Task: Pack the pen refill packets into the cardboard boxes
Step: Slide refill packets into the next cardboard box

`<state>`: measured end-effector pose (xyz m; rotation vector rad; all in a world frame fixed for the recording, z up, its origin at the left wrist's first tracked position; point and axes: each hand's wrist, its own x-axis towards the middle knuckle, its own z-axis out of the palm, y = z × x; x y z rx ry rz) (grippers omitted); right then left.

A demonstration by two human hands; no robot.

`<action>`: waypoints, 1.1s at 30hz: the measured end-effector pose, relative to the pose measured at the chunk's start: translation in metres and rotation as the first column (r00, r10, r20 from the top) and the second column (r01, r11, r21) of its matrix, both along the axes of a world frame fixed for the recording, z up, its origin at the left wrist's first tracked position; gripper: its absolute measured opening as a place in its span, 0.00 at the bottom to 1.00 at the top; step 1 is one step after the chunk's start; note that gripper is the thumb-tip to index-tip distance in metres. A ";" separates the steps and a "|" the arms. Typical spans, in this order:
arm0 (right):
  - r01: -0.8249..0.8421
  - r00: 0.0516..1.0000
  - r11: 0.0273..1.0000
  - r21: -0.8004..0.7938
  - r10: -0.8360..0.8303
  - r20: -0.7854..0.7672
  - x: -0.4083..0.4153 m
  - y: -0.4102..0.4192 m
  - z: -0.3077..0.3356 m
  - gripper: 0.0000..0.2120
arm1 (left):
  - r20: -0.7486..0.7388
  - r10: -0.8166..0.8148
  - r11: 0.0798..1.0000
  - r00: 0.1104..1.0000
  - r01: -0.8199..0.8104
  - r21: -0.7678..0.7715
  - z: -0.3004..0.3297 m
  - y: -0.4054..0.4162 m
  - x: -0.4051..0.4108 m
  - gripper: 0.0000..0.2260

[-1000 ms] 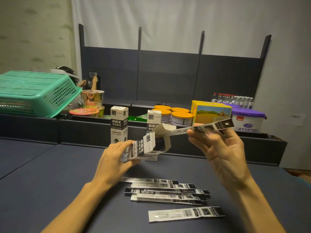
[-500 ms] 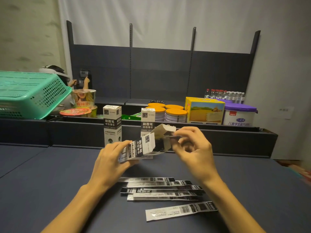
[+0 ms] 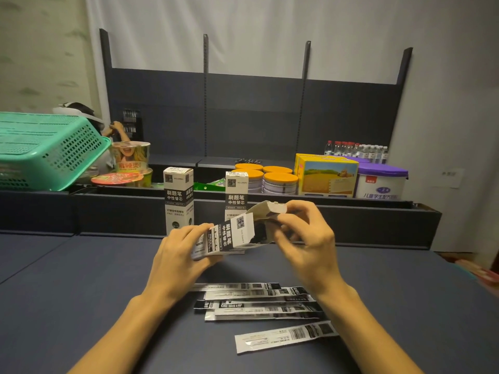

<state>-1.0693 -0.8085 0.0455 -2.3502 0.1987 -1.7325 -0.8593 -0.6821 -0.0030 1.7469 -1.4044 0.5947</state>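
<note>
A small cardboard box [image 3: 229, 236] is held sideways above the table [image 3: 81, 292], gripped by the left hand [image 3: 179, 255]; the right hand [image 3: 302, 238] is curled at its open flap; 5 refill packets [image 3: 256, 300] lie below, unpacked; another must be picked up next.

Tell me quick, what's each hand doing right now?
Left hand: holding the cardboard box.
Right hand: fingers curled at the box's open end; what they grip cannot be told.

A green basket [image 3: 51, 149] sits left of orange-lidded cans [image 3: 266, 178] on the shelf.
</note>
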 end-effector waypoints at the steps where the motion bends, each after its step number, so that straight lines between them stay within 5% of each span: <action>1: 0.010 0.999 1.000 -0.013 -0.010 -0.031 0.001 -0.001 -0.001 0.08 | 0.007 -0.001 1.000 1.000 0.001 0.004 0.001 0.000 -0.001 0.29; 12: -0.032 0.997 0.999 0.003 0.032 -0.063 0.004 0.005 -0.003 0.12 | -0.006 -0.015 1.000 1.000 0.015 0.026 0.002 0.001 -0.004 0.30; 24: 0.031 0.896 0.969 0.246 0.082 -0.437 0.003 0.007 -0.010 0.17 | 0.024 -0.034 0.998 0.999 0.033 0.046 0.001 0.000 -0.004 0.30; 33: -0.008 0.997 0.993 0.118 0.016 -0.073 -0.005 0.003 -0.001 0.08 | -0.004 0.050 0.999 0.999 -0.050 0.003 0.000 0.000 0.001 0.28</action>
